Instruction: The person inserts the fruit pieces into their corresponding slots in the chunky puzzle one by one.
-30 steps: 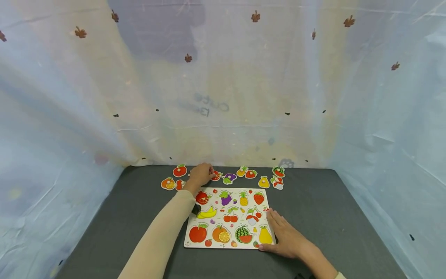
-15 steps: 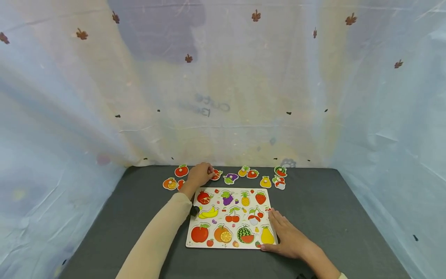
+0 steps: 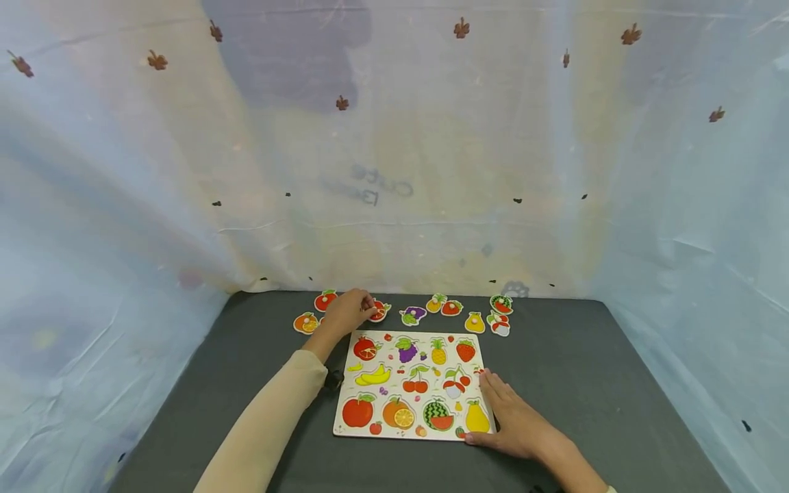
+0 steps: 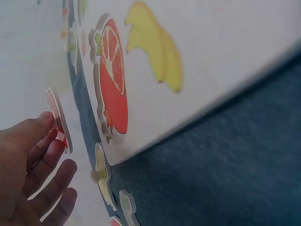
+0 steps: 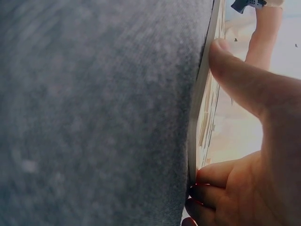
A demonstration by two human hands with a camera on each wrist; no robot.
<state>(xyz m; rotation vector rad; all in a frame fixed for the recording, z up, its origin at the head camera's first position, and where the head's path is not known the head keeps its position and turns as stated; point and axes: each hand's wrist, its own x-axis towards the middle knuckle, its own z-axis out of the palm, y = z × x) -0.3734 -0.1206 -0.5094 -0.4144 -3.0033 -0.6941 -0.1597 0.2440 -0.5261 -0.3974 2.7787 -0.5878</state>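
Observation:
My left hand (image 3: 347, 311) is behind the board's far left corner and pinches a pomegranate puzzle piece (image 4: 64, 125) between thumb and fingers. In the left wrist view this piece stands tilted, apart from the board. The white fruit puzzle board (image 3: 394, 376) lies flat, with a printed pomegranate (image 4: 113, 77) and bananas in its far left part. My right hand (image 3: 518, 421) rests along the board's right edge, fingers stretched out, thumb at the near corner. The right wrist view has the thumb (image 5: 235, 70) and fingertips touching the board's side.
Behind the board lie loose pieces: an apple (image 3: 324, 300), an orange (image 3: 305, 322), grapes (image 3: 413, 315), a pear (image 3: 474, 322), a watermelon (image 3: 501, 303) and several others. A banana piece (image 4: 102, 176) with a knob lies near the left hand. A pale curtain (image 3: 394, 171) hangs behind the dark table (image 3: 616, 411).
My left hand has moved a little left with the pomegranate piece, widening the gap to the grapes. The right hand stays on the board. The head view has shifted slightly.

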